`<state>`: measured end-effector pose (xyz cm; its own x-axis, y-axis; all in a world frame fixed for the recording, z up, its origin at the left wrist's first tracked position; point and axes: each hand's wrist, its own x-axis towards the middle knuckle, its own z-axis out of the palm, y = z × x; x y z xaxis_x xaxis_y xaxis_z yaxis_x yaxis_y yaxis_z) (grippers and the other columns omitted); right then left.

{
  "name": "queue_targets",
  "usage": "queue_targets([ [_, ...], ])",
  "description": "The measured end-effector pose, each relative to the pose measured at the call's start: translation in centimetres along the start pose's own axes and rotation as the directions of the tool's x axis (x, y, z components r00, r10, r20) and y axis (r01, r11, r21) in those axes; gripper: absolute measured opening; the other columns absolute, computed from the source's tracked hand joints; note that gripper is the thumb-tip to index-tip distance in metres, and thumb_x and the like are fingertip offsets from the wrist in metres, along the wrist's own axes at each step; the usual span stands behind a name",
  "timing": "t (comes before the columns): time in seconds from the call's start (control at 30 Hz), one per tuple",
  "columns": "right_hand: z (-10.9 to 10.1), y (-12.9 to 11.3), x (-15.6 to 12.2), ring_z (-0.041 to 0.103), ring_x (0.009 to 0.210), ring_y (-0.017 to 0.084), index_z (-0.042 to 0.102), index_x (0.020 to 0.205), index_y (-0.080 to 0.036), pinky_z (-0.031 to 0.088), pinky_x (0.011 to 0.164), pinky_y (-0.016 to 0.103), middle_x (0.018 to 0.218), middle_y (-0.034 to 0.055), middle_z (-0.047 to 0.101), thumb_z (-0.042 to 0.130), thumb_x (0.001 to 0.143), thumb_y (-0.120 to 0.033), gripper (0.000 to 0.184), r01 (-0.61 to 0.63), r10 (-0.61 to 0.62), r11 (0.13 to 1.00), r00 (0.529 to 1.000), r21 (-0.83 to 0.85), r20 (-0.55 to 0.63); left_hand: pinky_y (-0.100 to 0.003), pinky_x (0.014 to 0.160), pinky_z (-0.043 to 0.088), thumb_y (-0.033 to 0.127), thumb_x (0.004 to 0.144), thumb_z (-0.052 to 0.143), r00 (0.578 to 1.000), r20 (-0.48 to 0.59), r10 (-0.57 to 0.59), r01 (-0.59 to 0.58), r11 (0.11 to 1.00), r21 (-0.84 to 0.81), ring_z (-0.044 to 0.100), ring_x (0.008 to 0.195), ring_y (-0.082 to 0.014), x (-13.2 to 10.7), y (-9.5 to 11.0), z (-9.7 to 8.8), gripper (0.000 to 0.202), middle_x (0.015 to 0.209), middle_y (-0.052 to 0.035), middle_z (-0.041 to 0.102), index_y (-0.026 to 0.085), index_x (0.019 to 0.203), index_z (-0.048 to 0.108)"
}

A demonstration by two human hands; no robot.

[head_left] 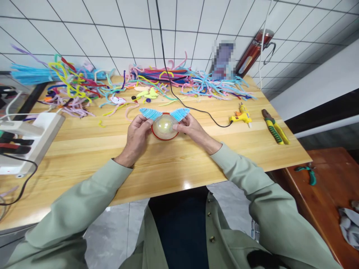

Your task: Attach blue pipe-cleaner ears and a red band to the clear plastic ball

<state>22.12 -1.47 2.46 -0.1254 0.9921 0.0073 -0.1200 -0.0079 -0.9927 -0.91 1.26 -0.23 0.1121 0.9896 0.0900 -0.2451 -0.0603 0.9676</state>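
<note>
A clear plastic ball (164,126) with a red ring round its edge is held above the wooden table (179,164). Two light-blue pipe-cleaner wings (179,113) stick out from its top, one to each side. My left hand (137,139) grips the ball's left side, fingers curled onto it just under the left wing. My right hand (193,129) holds the right side, fingertips pressed against the ball below the right wing.
A heap of coloured pipe cleaners (140,84) runs along the table's far edge. A yellow glue gun (241,116) with a black cord and yellow-green pliers (275,127) lie at the right. A white power strip (28,138) sits at the left. A brown side table (331,194) stands lower right.
</note>
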Motion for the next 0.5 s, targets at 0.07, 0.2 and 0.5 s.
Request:
queue_targets([
  [0.07, -0.05, 0.03, 0.03, 0.073, 0.133, 0.032, 0.065, 0.116, -0.030, 0.057, 0.126, 0.055, 0.132, 0.0069, 0.080, 0.105, 0.063, -0.058, 0.072, 0.003, -0.003, 1.000, 1.000, -0.004, 0.007, -0.035, 0.076, 0.058, 0.048, 0.085, 0.092, 1.000, -0.003, -0.004, 0.004, 1.000, -0.014, 0.068, 0.085, -0.0189, 0.00, -0.02, 0.01, 0.032, 0.089, -0.0003, 0.072, 0.028, 0.091, 0.067],
  [0.2, -0.14, 0.35, 0.04, 0.074, 0.133, 0.032, 0.065, 0.117, -0.030, 0.057, 0.125, 0.056, 0.132, 0.0074, 0.080, 0.105, 0.063, -0.060, 0.074, 0.016, -0.016, 1.000, 1.000, 0.003, 0.009, -0.035, 0.076, 0.060, 0.049, 0.084, 0.092, 1.000, -0.014, 0.002, -0.002, 1.000, -0.015, 0.068, 0.085, -0.0189, 0.03, -0.05, 0.09, 0.033, 0.091, -0.0007, 0.074, 0.029, 0.091, 0.067],
  [0.5, -0.15, 0.48, -0.16, 0.072, 0.137, 0.033, 0.065, 0.118, -0.031, 0.055, 0.128, 0.056, 0.136, 0.0070, 0.080, 0.106, 0.062, -0.062, 0.076, 0.008, -0.008, 1.000, 1.000, 0.007, 0.009, -0.030, 0.077, 0.060, 0.044, 0.082, 0.093, 1.000, -0.012, -0.016, 0.015, 0.998, -0.062, 0.065, 0.087, -0.0174, -0.07, -0.04, 0.18, 0.032, 0.092, -0.0008, 0.069, 0.027, 0.091, 0.067],
])
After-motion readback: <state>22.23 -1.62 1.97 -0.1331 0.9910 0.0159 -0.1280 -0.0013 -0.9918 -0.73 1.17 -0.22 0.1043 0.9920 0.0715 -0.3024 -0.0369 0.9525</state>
